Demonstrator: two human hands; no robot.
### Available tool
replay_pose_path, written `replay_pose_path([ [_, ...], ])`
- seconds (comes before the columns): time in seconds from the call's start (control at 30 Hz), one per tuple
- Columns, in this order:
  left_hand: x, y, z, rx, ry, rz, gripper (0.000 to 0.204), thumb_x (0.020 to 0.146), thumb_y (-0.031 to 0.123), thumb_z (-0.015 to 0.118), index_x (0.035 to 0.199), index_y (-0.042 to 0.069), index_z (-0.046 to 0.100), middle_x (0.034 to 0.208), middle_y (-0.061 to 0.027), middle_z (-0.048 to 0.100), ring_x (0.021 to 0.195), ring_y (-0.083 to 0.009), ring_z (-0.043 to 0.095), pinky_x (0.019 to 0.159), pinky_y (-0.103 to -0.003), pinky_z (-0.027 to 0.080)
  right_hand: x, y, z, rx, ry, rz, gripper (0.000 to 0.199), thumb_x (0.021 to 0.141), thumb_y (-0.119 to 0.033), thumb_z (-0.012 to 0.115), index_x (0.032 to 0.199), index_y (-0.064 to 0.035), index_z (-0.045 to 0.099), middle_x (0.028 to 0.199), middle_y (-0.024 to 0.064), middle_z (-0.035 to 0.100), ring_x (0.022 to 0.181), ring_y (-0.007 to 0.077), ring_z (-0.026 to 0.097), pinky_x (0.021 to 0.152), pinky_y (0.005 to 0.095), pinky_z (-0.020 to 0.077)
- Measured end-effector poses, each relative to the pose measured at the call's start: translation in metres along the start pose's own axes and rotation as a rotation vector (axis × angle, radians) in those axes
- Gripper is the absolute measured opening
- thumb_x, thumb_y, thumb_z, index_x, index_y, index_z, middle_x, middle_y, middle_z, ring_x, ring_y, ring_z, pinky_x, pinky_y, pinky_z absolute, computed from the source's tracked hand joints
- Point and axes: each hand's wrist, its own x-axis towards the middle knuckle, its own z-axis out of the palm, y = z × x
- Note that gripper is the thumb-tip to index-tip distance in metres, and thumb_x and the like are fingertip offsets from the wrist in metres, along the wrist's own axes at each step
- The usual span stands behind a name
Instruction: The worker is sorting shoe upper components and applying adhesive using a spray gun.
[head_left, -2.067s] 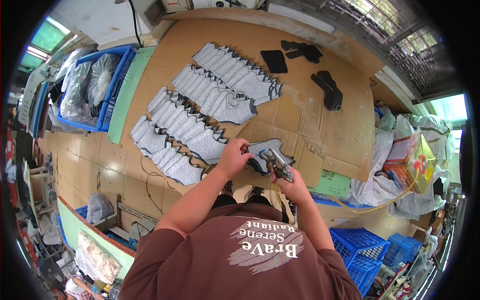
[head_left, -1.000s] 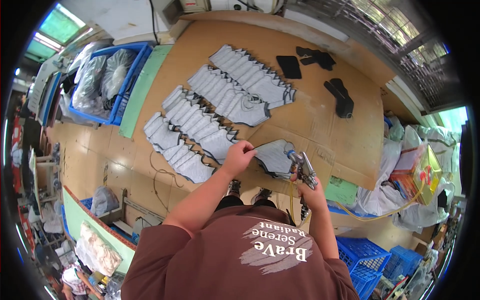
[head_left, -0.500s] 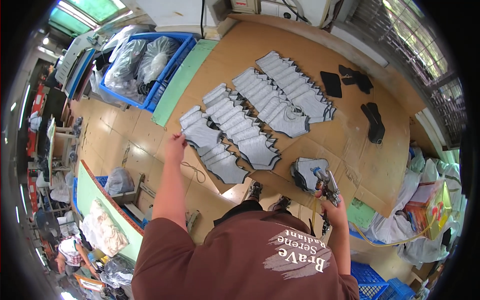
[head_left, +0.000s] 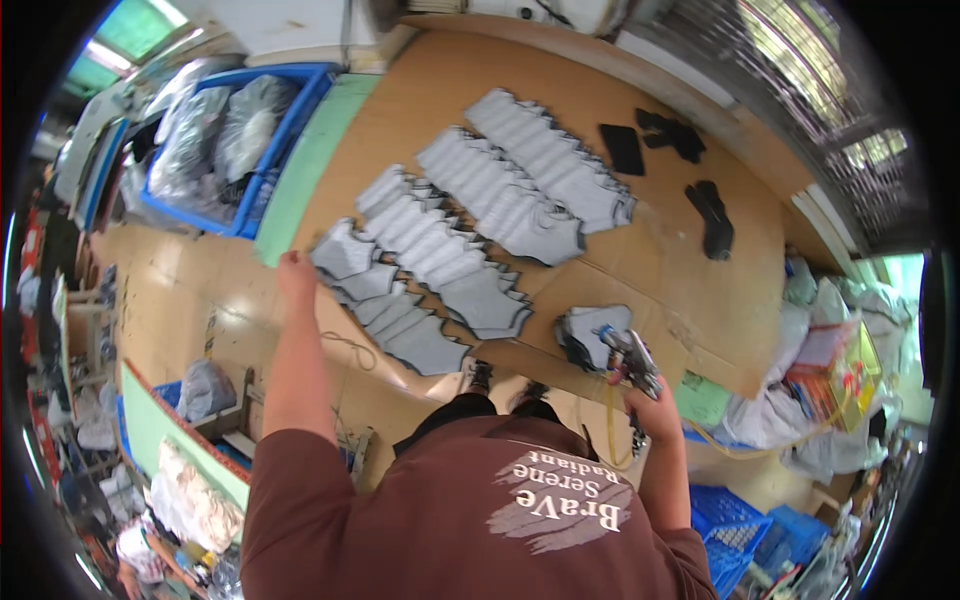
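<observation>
My left hand (head_left: 296,278) is at the left edge of the cardboard-covered table, fingers curled and a little blurred; whether something thin is between them I cannot make out. Close beside it, the nearest row of overlapping grey fabric pieces with dark edges (head_left: 412,340) begins. Wrapped round a metal spray gun (head_left: 632,362) with a blue fitting, my right hand (head_left: 655,408) is at the near right. The gun's front end is over a small stack of similar grey pieces (head_left: 580,338). A yellow hose (head_left: 610,430) hangs below the gun.
More rows of grey pieces (head_left: 500,195) fan across the cardboard (head_left: 660,300). Black pieces (head_left: 710,220) lie at the far right. A blue crate (head_left: 250,215) with bagged goods stands far left, white bags (head_left: 765,410) at right. Another person (head_left: 140,550) is at the lower left.
The whole view has shifted, so the table appears farther left. At the near-left row, the top pieces lie differently, and my left hand is slightly farther out. My right hand still holds the spray gun.
</observation>
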Motion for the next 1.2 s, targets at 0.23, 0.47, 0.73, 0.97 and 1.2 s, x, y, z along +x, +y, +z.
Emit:
replay_pose_path([
  [0.23,-0.152,0.186,-0.021,-0.551,-0.642,0.221,0.008,0.081,0.010,0.057,0.086,0.005,0.060,0.080,-0.0085,0.060,0.068,-0.0193,0.058,0.063,-0.029,0.045,-0.003,0.000,0.006,-0.003,0.031,-0.026,0.026,0.069,-0.003,0.050,0.093,-0.0066,0.059,0.078,-0.0035,0.055,0.055,0.0038,0.044,0.048,0.0198,0.0364],
  [0.47,-0.264,0.276,-0.005,-0.614,-0.842,0.812,0.025,0.068,0.012,0.069,0.086,0.000,0.058,0.081,-0.0119,0.053,0.070,-0.0266,0.053,0.062,-0.032,0.044,-0.003,0.011,0.005,0.022,0.068,-0.055,0.024,0.073,-0.002,0.052,0.096,-0.0044,0.058,0.082,-0.0006,0.056,0.070,0.0070,0.048,0.063,0.0215,0.0400],
  [0.73,-0.274,0.279,0.006,-0.559,-0.988,0.649,0.027,0.064,0.007,0.069,0.087,-0.001,0.058,0.083,-0.0136,0.054,0.075,-0.0279,0.054,0.067,-0.034,0.044,0.002,0.005,0.002,-0.053,0.003,-0.081,0.026,0.071,-0.001,0.051,0.097,-0.0023,0.054,0.081,0.0025,0.056,0.077,0.0110,0.050,0.071,0.0248,0.0403],
  [0.97,-0.273,0.280,0.005,-0.623,-1.039,0.527,0.021,0.066,0.000,0.063,0.086,-0.002,0.058,0.081,-0.0146,0.055,0.074,-0.0272,0.055,0.066,-0.033,0.045,0.007,0.008,0.004,-0.026,-0.026,-0.054,0.021,0.071,-0.001,0.049,0.091,-0.0030,0.054,0.075,0.0021,0.054,0.072,0.0120,0.049,0.068,0.0253,0.0404],
  [1.2,-0.274,0.281,0.004,-0.618,-1.056,0.509,0.020,0.066,-0.002,0.062,0.086,-0.002,0.058,0.081,-0.0145,0.055,0.075,-0.0272,0.055,0.067,-0.033,0.045,0.007,0.004,0.004,-0.022,-0.038,-0.087,0.023,0.071,-0.001,0.048,0.094,-0.0037,0.054,0.076,-0.0007,0.054,0.067,0.0074,0.048,0.060,0.0214,0.0391],
])
